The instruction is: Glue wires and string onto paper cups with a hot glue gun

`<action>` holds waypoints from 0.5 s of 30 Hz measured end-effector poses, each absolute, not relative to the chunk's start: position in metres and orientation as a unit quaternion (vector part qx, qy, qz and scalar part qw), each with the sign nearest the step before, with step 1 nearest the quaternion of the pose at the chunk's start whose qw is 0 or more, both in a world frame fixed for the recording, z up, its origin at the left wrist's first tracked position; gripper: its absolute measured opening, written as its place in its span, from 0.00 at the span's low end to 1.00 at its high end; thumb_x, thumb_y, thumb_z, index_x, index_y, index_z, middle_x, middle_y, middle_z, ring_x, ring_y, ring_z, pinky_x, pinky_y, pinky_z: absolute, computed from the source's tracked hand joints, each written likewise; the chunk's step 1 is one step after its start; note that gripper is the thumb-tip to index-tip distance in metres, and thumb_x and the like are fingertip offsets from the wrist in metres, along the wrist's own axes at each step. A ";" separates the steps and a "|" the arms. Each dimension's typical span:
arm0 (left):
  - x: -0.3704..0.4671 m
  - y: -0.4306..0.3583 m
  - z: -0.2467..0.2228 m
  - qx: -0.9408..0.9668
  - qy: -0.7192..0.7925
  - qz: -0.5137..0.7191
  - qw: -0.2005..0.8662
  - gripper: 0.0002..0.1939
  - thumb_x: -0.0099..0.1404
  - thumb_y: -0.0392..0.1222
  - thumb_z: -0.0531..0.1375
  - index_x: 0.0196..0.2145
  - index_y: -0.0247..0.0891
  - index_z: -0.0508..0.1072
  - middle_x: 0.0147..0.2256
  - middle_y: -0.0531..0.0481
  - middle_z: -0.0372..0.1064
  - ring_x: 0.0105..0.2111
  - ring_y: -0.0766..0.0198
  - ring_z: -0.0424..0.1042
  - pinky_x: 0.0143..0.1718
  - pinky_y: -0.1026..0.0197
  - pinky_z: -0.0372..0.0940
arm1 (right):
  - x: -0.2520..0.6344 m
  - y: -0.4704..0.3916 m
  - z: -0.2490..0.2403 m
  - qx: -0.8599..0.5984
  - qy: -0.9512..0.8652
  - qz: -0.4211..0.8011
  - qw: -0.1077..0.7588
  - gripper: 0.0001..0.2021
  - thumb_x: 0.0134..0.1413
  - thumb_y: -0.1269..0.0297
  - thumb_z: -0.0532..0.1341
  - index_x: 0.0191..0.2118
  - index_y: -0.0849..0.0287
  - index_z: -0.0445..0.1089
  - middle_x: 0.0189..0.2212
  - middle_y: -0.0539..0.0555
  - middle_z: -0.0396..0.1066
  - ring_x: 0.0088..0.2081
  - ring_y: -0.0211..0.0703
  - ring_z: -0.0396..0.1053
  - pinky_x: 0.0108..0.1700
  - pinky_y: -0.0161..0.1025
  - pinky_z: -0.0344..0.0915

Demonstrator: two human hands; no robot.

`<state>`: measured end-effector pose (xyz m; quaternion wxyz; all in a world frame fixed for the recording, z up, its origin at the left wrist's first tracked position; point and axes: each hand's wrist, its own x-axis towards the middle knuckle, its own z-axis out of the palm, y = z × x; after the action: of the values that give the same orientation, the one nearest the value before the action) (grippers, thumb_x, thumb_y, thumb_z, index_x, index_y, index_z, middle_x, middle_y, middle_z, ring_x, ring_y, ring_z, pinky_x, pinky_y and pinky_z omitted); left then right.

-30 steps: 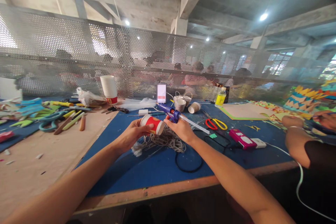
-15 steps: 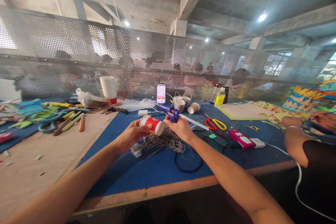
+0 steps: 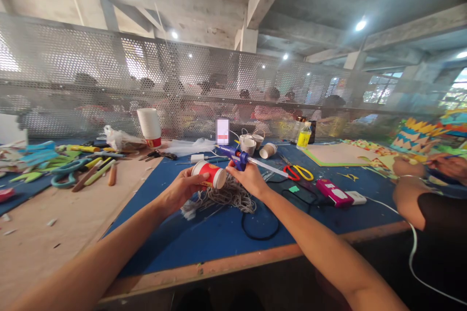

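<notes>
A red and white paper cup (image 3: 214,176) lies on its side in the grip of my left hand (image 3: 188,185), its thumb along the red band. My right hand (image 3: 250,176) is wrapped round the handle of a blue hot glue gun (image 3: 238,155). The gun's nozzle points away to the left, and a clear glue stick (image 3: 270,167) juts out of its back end. Under both hands sits a heap of grey-beige twine (image 3: 231,197). Just beyond the gun are small twine-covered cups (image 3: 247,144), with one cup (image 3: 268,150) tipped over beside them.
Red and yellow scissors (image 3: 298,172), a magenta box (image 3: 333,191) and a yellow bottle (image 3: 304,136) lie to the right. Stacked paper cups (image 3: 149,127) and teal scissors (image 3: 67,173) are at left. A co-worker's arm (image 3: 410,194) rests at far right.
The view has shifted very slightly. Both hands keep the same hold on the cup and the glue gun, with almost no movement.
</notes>
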<state>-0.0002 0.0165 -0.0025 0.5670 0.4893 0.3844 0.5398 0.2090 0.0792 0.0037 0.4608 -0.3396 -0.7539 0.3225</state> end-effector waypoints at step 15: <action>-0.002 0.020 -0.004 0.448 0.369 0.573 0.579 0.16 0.58 0.43 0.68 0.43 0.33 0.79 0.39 0.43 0.78 0.34 0.63 0.75 0.38 0.64 0.71 | 0.207 0.084 -0.007 -0.327 -0.745 0.358 0.459 0.16 0.51 0.51 0.66 0.39 0.57 0.72 0.25 0.48 0.72 0.22 0.37 0.68 0.28 0.34 0.67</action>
<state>-0.0024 0.0200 -0.0035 0.5790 0.4481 0.3686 0.5728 0.2070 0.0841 -0.0068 0.4590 -0.3270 -0.7445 0.3579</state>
